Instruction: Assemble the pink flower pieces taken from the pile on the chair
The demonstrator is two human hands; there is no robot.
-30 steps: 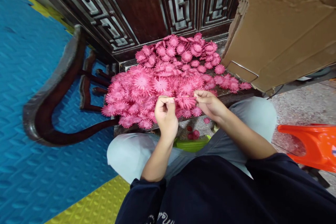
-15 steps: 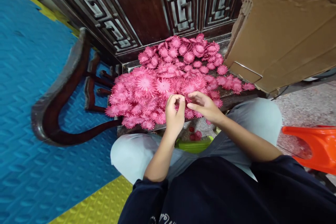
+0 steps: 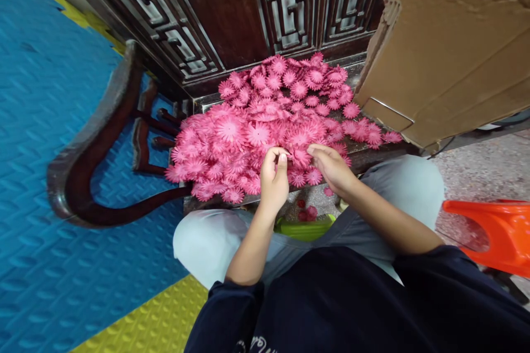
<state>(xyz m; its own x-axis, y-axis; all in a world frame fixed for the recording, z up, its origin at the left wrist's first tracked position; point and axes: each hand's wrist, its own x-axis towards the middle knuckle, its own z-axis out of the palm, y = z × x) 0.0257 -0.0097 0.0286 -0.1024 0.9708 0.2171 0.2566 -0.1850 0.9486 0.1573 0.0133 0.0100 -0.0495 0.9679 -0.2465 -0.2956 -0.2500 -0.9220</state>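
A heap of pink artificial flower pieces, flat and many-petalled, covers the dark wooden seat. Over the heap's near edge is my left hand, thumb and forefinger pinched together. A tiny pinkish bit shows at its fingertips, too small to name against the flowers. My right hand is just to the right, a short gap from the left one. Its fingers are bent and drawn close to the thumb; whatever lies between them, if anything, cannot be made out.
A curved wooden armrest bounds the seat at left, a carved backrest behind it. A large cardboard box stands at right, near an orange plastic stool. Below, between my knees, is a green plastic object with fallen pink pieces.
My right hand has moved a little to the right, away from the left, and its fingers have drawn closer together. My left hand stays pinched in nearly the same place.
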